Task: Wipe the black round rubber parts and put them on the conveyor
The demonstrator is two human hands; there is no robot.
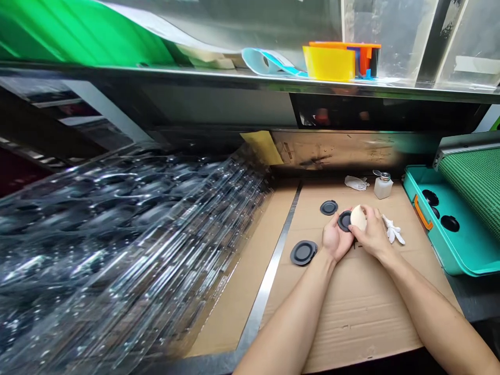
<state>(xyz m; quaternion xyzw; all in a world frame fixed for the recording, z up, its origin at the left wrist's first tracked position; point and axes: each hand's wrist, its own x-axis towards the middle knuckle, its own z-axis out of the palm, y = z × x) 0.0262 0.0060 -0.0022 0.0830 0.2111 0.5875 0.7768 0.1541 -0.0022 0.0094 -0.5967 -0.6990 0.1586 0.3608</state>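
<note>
Toward the cardboard's [351,323] far edge, my left hand [333,240] is cradling a black disc [344,221], likely light and stiff, best taken by its rim; my right hand [374,234] is pinching a cream round piece [358,219].

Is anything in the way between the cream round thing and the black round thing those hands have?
Nothing that I can see. The right hand holds the cream round piece right by the black disc in the left hand. I can't tell if they touch.
</note>
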